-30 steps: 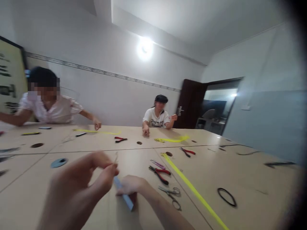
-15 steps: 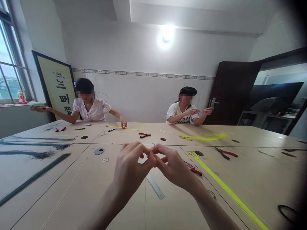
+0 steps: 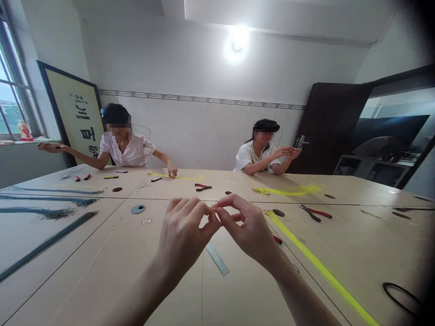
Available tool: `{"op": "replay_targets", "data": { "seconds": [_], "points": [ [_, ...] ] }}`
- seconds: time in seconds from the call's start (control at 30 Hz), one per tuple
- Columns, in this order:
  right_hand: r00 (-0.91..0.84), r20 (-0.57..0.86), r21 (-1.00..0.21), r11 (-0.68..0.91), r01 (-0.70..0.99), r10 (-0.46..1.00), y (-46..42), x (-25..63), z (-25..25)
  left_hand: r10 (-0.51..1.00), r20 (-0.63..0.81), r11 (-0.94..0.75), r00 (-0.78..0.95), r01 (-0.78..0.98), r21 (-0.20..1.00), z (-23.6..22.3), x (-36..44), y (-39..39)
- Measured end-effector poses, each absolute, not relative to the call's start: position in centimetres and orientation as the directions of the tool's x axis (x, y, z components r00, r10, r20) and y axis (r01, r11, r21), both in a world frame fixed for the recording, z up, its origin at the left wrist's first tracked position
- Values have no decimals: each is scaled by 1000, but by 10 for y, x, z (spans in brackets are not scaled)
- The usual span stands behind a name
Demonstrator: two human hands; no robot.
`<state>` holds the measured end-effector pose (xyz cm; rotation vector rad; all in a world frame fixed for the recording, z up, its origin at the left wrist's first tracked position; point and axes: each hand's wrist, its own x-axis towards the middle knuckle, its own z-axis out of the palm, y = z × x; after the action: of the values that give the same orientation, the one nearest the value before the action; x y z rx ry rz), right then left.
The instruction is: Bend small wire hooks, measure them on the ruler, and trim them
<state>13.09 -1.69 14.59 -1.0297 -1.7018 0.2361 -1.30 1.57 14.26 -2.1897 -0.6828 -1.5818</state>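
My left hand (image 3: pixel 183 233) and my right hand (image 3: pixel 246 228) meet above the table (image 3: pixel 102 271), fingertips pinched together on a thin wire (image 3: pixel 202 276) that hangs down from them to the tabletop. Its upper end is hidden between my fingers. A clear ruler (image 3: pixel 216 259) lies on the table just below my hands. Red-handled pliers (image 3: pixel 277 239) peek out behind my right hand.
A yellow cord bundle (image 3: pixel 319 267) runs diagonally at my right, near other pliers (image 3: pixel 314 213) and a black loop (image 3: pixel 403 294). Dark wire bundles (image 3: pixel 44 244) lie at left. Two people sit across the table; one handles a yellow cord (image 3: pixel 176 177), one holds up both hands.
A second ago my right hand was down on the ruler; it rose to meet my left hand. In the last half second both hands stayed pinched together, and the view shifted slightly.
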Motion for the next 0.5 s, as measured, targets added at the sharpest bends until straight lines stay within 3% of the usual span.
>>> {"op": "replay_targets", "data": {
  "seconds": [0.5],
  "points": [
    [-72,711,-562,628,538,699,-18,130,144,205,936,-788,287,616,-16,140,-14,14]
  ]
}}
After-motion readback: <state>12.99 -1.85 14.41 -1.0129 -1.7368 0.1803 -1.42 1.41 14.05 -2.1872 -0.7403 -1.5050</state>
